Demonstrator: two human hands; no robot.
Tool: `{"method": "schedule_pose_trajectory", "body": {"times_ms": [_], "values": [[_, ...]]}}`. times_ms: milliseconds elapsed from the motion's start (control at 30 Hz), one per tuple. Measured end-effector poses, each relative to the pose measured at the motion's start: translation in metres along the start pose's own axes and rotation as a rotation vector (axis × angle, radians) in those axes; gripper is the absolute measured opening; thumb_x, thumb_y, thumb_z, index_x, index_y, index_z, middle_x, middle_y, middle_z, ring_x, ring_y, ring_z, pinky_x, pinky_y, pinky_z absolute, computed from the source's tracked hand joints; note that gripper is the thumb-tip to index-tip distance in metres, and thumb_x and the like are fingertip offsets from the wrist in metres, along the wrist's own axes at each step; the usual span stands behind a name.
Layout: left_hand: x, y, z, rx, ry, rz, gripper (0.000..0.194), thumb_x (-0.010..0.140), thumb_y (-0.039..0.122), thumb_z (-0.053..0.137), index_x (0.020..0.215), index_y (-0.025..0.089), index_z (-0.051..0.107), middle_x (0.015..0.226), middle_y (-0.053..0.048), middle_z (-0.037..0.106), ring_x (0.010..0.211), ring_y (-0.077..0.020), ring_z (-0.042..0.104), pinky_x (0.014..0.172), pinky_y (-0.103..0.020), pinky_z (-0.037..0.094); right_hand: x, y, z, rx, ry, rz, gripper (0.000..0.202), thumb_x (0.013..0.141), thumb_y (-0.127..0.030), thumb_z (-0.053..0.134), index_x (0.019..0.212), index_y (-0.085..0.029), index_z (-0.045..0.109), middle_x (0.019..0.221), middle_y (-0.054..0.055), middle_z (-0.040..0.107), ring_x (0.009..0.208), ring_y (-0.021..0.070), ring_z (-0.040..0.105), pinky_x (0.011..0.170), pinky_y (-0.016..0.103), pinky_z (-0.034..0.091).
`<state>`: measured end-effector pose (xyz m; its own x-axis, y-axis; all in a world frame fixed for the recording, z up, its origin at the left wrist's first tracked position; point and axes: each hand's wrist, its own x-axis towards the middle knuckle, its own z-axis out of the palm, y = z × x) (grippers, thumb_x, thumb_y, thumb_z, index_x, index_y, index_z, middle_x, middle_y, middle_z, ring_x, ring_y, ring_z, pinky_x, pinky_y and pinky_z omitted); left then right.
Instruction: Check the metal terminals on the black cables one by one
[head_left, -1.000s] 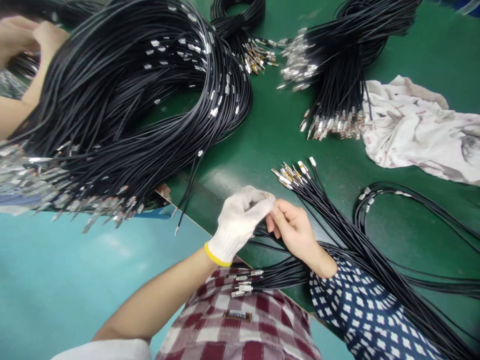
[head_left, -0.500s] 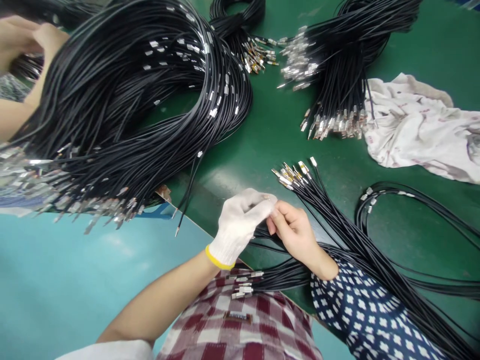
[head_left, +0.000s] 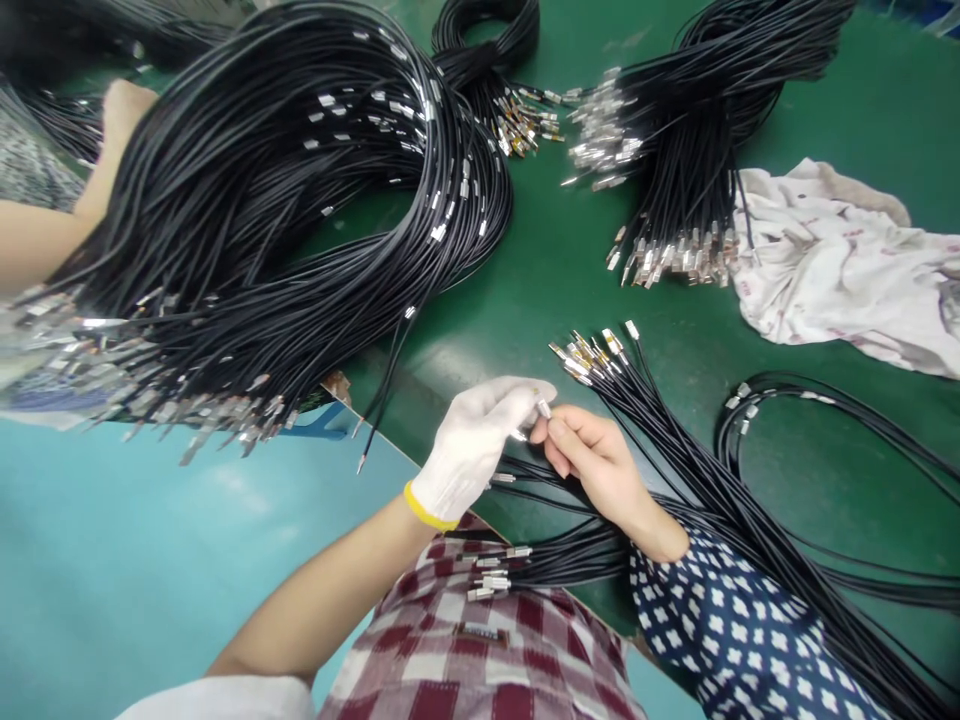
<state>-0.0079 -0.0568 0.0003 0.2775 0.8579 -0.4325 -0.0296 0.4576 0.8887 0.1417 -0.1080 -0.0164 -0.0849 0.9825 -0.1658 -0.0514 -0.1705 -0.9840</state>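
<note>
My left hand [head_left: 480,435] wears a white knit glove with a yellow cuff. Its thumb and forefinger close at a small silver cable connector [head_left: 544,408]. My bare right hand [head_left: 592,455] pinches the same cable just behind that connector, so the two hands nearly touch. Another bit of metal shows under the gloved fingers, partly hidden. Below the hands, a group of black cables [head_left: 577,562] ends in silver connectors by my checked apron [head_left: 480,660]. Right of my right hand runs a longer bundle of black cables [head_left: 675,440], its metal-tipped ends fanned on the green table.
A large looped heap of black cables [head_left: 285,200] covers the left side, beside another person's arm [head_left: 45,240]. More cable bundles [head_left: 697,130] lie at the back. A crumpled white cloth [head_left: 840,260] rests on the green table [head_left: 480,310] at right.
The silver connector now shows between my fingertips, where it was hidden before. My hands have parted slightly. At left, the other person's hand has shifted. The view has moved a little.
</note>
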Motion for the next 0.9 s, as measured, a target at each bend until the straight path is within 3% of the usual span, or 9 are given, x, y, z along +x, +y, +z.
{"method": "schedule_pose_trajectory", "body": {"times_ms": [433,667,800,900], "values": [[0.0022,0.0017,-0.0021,-0.053,-0.067,-0.01,0.022,0.083,0.036,0.07,0.091,0.016,0.077,0.073,-0.002,0.068,0.066,-0.0111,0.056,0.065,-0.023,0.045,-0.0009,-0.0028,0.0007,-0.072,-0.034,-0.029,0.043,0.099,-0.055,0.051,0.081,-0.019,0.064,0.051,-0.006,0.048,0.046,0.0107,0.039,0.051,0.026,0.033],[0.0035,0.0069,-0.0012,-0.04,-0.047,-0.025,0.02,0.078,0.035,0.075,0.082,0.016,0.077,0.076,-0.003,0.071,0.07,-0.0135,0.06,0.065,-0.024,0.046,0.0006,-0.0013,0.0073,-0.075,0.056,-0.007,0.034,0.099,-0.049,0.054,0.08,-0.021,0.054,0.061,-0.001,0.064,0.046,0.0102,0.046,0.047,0.023,0.035],[0.0059,0.0056,-0.0038,-0.14,-0.063,-0.048,0.02,0.077,0.035,0.077,0.085,0.016,0.077,0.076,-0.002,0.07,0.07,-0.0119,0.059,0.067,-0.023,0.045,0.0028,-0.0045,0.0089,-0.056,0.07,-0.043,0.033,0.098,-0.049,0.055,0.083,-0.02,0.061,0.051,-0.006,0.049,0.045,0.0106,0.04,0.048,0.025,0.033],[0.0065,0.0078,-0.0054,-0.188,-0.137,-0.047,0.018,0.08,0.033,0.074,0.083,0.015,0.075,0.07,-0.001,0.064,0.067,-0.0103,0.055,0.066,-0.023,0.043,0.003,-0.006,0.008,-0.042,0.051,-0.047,0.034,0.098,-0.048,0.055,0.082,-0.019,0.063,0.05,-0.006,0.043,0.045,0.0106,0.036,0.047,0.025,0.03]]}}
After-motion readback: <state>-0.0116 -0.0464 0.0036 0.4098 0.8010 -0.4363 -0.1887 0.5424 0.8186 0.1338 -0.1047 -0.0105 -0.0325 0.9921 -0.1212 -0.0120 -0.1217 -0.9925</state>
